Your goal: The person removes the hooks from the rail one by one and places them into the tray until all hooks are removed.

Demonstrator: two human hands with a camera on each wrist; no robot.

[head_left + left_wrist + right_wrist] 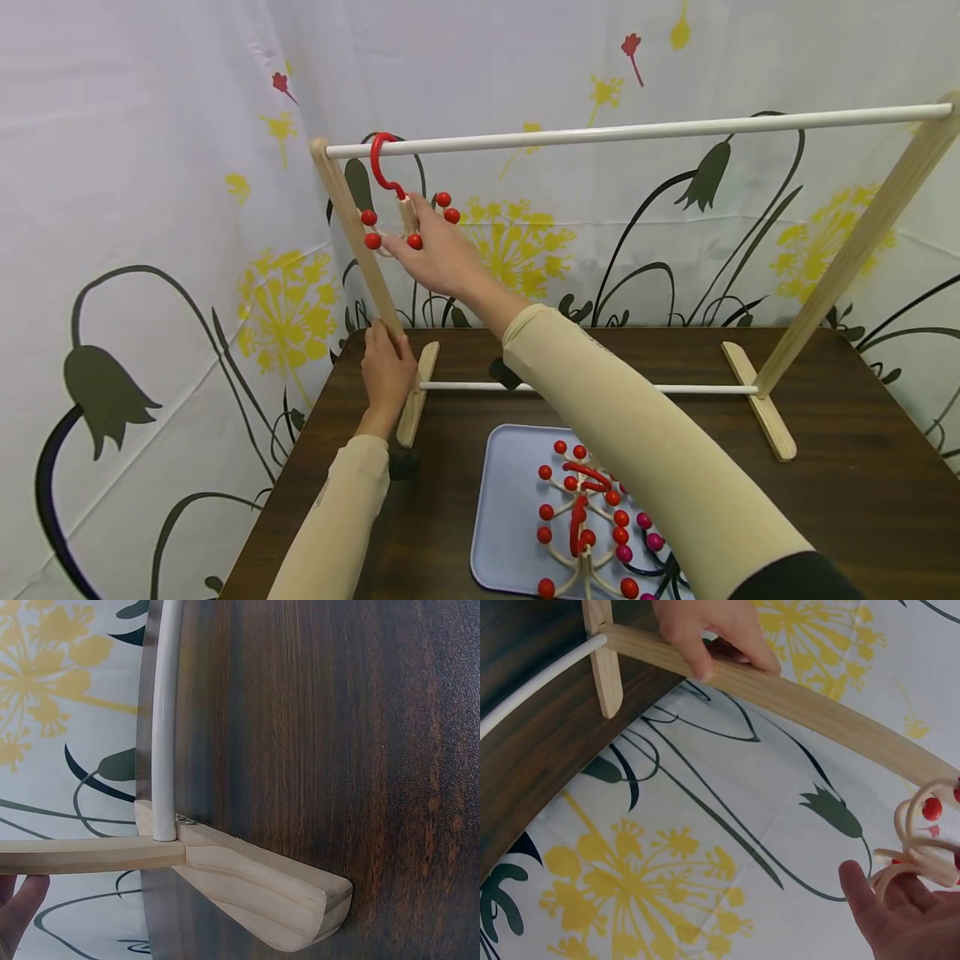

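Note:
My right hand (442,258) holds the pale wooden stem of a hanger (407,214) with curved arms and red ball tips. The hanger's red hook (380,163) is over the white top rod (600,135), near its left end. In the right wrist view, the fingers of my right hand (907,922) are around the looped wooden arms (922,847), partly out of frame. Lower down, my left hand (387,371) grips the rack's left wooden post (360,237); its thumb lies on one face in the right wrist view.
A pale blue tray (498,500) on the dark table (442,508) bears more red-balled hangers (577,533) and a black one with magenta balls (655,542), partly behind my right sleeve. The rack's right post (855,250) and foot (759,400) stand at the right. A patterned curtain (150,167) hangs behind.

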